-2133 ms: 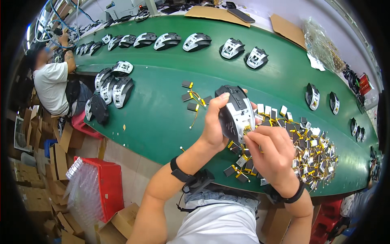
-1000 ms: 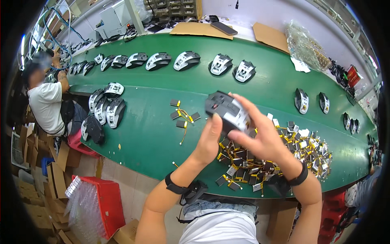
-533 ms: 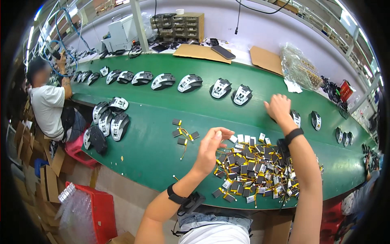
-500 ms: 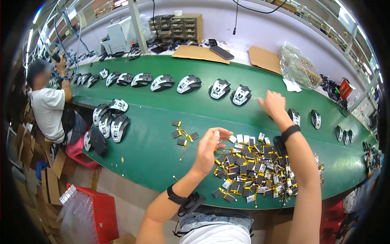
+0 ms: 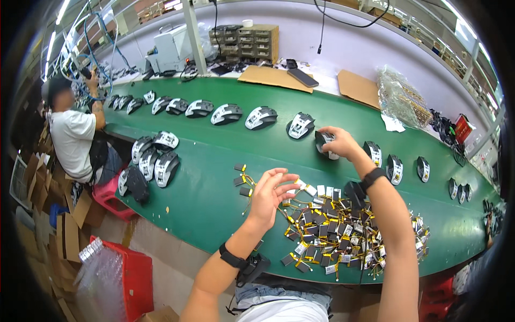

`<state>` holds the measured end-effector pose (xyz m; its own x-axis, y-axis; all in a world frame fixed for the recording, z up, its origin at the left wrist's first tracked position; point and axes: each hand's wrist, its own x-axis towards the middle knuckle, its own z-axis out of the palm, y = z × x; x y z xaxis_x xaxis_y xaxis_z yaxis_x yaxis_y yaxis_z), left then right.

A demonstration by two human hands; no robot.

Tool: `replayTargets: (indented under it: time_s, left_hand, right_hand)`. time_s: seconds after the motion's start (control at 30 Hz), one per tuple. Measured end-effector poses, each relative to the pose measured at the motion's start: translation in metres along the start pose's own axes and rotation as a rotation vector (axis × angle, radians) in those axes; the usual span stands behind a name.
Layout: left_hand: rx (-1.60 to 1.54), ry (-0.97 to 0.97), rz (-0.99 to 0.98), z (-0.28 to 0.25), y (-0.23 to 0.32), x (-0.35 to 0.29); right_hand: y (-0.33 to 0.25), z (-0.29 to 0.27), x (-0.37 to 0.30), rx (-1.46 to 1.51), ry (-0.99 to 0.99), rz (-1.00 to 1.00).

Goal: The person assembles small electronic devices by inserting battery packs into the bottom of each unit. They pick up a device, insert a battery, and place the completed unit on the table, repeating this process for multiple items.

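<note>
Black-white mouse (image 5: 322, 140) fills the outstretched right hand (image 5: 341, 144), left hand (image 5: 266, 200) hovering loosely spread.

L hand (image 5: 268, 199) raised, half-open, R arm (image 5: 394, 228) extended fwd, R hand (image 5: 341, 143) gripping

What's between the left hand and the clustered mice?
A few wired batteries on the green table, nearer the left hand than the clustered mice; the head view shows it.

We see black-and-white computer mice (image 5: 261, 118), black or silver, yellow-ended battery cells (image 5: 323, 231), a green worktable (image 5: 214, 166), a red crate (image 5: 140, 276).
</note>
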<state>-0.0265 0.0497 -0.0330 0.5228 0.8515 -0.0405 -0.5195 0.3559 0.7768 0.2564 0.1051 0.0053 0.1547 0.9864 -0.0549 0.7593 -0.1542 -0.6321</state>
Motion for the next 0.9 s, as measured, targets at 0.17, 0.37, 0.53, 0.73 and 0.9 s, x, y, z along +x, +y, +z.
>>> replayTargets:
  time_s: [0.17, 0.37, 0.53, 0.73, 0.9]
  left_hand:
    - [-0.059, -0.030, -0.100, 0.007, -0.003, -0.005]
    - [-0.249, -0.079, 0.051, 0.017, 0.018, -0.008]
    - [-0.355, -0.031, 0.074, 0.004, 0.017, 0.002]
    - [-0.341, -0.039, 0.047, 0.006, 0.015, 0.001]
    - [-0.357, -0.054, 0.038, 0.003, 0.014, 0.001]
  right_hand:
    - [-0.055, 0.018, -0.069, 0.538, -0.178, -0.214]
    - [-0.094, 0.032, -0.095, 0.645, -0.152, -0.454]
    - [-0.061, 0.052, -0.099, -0.238, -0.044, -0.569]
    - [-0.052, 0.072, -0.101, -0.538, -0.117, -0.689]
    - [-0.063, 0.060, -0.112, -0.210, -0.096, -0.628]
